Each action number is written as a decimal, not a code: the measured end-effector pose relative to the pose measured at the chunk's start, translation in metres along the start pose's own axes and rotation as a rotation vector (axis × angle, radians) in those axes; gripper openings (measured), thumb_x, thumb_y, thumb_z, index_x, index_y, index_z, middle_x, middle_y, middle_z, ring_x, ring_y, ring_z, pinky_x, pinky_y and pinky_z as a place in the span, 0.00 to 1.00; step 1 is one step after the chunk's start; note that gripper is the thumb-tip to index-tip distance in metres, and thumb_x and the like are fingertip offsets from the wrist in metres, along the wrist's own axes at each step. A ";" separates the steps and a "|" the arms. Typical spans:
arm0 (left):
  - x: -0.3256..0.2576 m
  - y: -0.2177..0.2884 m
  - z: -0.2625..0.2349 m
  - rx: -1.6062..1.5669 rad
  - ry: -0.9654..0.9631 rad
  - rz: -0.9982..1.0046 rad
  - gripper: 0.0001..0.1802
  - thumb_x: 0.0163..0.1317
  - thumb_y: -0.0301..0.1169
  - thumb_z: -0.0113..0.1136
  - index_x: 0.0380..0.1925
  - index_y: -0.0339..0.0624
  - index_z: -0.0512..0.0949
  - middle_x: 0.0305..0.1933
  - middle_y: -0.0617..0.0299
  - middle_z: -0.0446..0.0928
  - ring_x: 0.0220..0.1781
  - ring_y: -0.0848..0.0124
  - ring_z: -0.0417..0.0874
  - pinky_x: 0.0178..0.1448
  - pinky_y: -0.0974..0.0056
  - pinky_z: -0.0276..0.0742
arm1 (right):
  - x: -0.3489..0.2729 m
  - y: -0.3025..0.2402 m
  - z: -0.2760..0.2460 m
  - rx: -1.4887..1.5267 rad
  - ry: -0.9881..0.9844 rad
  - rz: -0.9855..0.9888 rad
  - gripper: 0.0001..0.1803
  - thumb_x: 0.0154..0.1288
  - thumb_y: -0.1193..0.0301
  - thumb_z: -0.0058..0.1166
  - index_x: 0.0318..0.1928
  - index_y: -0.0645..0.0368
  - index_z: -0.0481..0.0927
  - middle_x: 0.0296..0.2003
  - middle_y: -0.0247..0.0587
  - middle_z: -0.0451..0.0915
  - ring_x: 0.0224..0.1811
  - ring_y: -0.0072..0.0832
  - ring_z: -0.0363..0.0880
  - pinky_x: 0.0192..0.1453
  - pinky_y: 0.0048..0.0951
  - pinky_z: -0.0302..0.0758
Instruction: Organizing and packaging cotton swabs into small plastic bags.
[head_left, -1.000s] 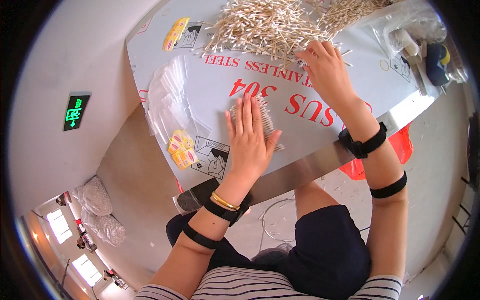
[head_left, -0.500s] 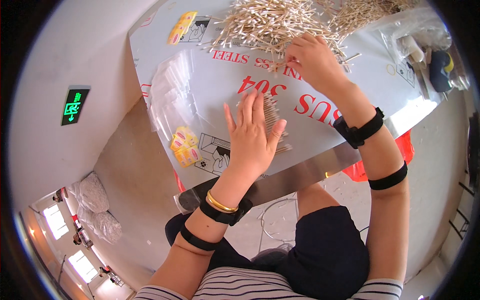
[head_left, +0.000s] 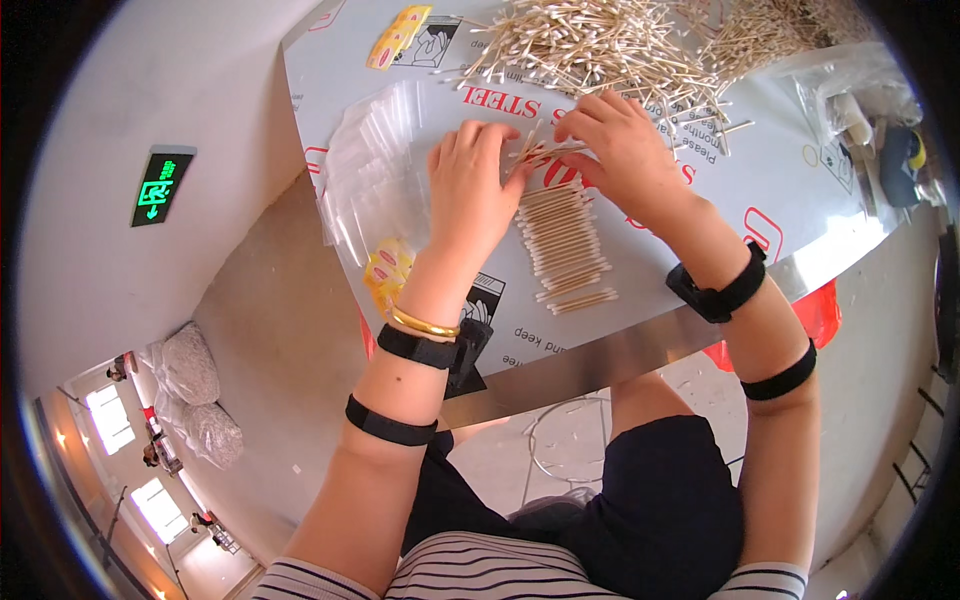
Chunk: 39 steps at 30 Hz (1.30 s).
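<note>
My left hand (head_left: 470,185) and my right hand (head_left: 625,150) face each other over the steel-sheet tabletop. A few loose cotton swabs (head_left: 540,153) lie between their fingertips, and the fingers of both hands are curled around the ends. Just below, a neat row of cotton swabs (head_left: 560,235) lies side by side on the table, the nearest ones slightly apart from the rest. Beyond my right hand spreads a large heap of cotton swabs (head_left: 600,50). Clear plastic sleeves (head_left: 370,165) lie fanned out left of my left hand.
Yellow printed cards (head_left: 388,270) lie by my left wrist, and another yellow stack (head_left: 400,37) sits at the far left. A second swab pile (head_left: 775,35) and a clear plastic bag (head_left: 860,80) occupy the far right. A red bag (head_left: 820,315) hangs below the table's right edge.
My left hand has lifted off the row of swabs and moved away from me toward my right hand, uncovering the row. My right hand has drawn back slightly from the heap with swabs.
</note>
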<state>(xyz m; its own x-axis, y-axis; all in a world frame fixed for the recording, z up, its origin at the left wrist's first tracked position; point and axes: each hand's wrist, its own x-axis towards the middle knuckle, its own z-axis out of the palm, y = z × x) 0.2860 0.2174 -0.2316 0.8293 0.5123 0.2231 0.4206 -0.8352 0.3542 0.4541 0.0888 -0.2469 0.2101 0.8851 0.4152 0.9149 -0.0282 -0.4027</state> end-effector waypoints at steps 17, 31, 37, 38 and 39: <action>0.012 -0.032 -0.013 -0.314 -0.147 -0.162 0.06 0.61 0.31 0.74 0.32 0.41 0.87 0.35 0.62 0.85 0.36 0.65 0.87 0.45 0.60 0.83 | -0.022 0.019 -0.023 -0.010 -0.064 0.151 0.02 0.68 0.71 0.59 0.37 0.53 0.82 0.37 0.34 0.79 0.48 0.37 0.77 0.57 0.40 0.72; 0.019 -0.031 -0.026 -0.350 -0.292 -0.188 0.08 0.64 0.33 0.72 0.38 0.40 0.87 0.35 0.60 0.89 0.39 0.67 0.90 0.46 0.63 0.84 | -0.006 0.010 -0.004 0.093 0.007 0.042 0.05 0.64 0.69 0.65 0.40 0.52 0.85 0.41 0.36 0.80 0.53 0.39 0.76 0.62 0.40 0.72; 0.019 -0.027 -0.031 -0.423 -0.299 -0.227 0.08 0.65 0.29 0.71 0.40 0.35 0.86 0.35 0.63 0.87 0.37 0.75 0.84 0.45 0.67 0.78 | -0.004 0.005 0.001 0.016 -0.036 0.065 0.04 0.64 0.70 0.64 0.39 0.52 0.84 0.42 0.35 0.79 0.54 0.39 0.76 0.62 0.40 0.72; 0.019 -0.029 -0.031 -0.423 -0.299 -0.226 0.08 0.65 0.29 0.71 0.40 0.35 0.86 0.35 0.63 0.87 0.37 0.75 0.84 0.45 0.67 0.78 | -0.006 0.009 -0.002 0.026 -0.016 0.078 0.04 0.64 0.70 0.64 0.38 0.53 0.84 0.42 0.35 0.79 0.54 0.38 0.76 0.62 0.40 0.72; 0.020 -0.033 -0.030 -0.405 -0.271 -0.214 0.08 0.65 0.31 0.71 0.39 0.38 0.87 0.35 0.62 0.88 0.37 0.72 0.86 0.46 0.66 0.81 | -0.007 0.011 -0.005 0.036 0.003 0.091 0.03 0.64 0.70 0.64 0.38 0.53 0.84 0.41 0.35 0.79 0.53 0.38 0.76 0.61 0.40 0.72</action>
<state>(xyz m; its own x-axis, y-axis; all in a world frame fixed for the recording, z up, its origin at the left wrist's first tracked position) 0.2776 0.2609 -0.2120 0.8286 0.5477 -0.1163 0.4593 -0.5460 0.7007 0.4642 0.0800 -0.2506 0.2927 0.8785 0.3776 0.8791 -0.0919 -0.4677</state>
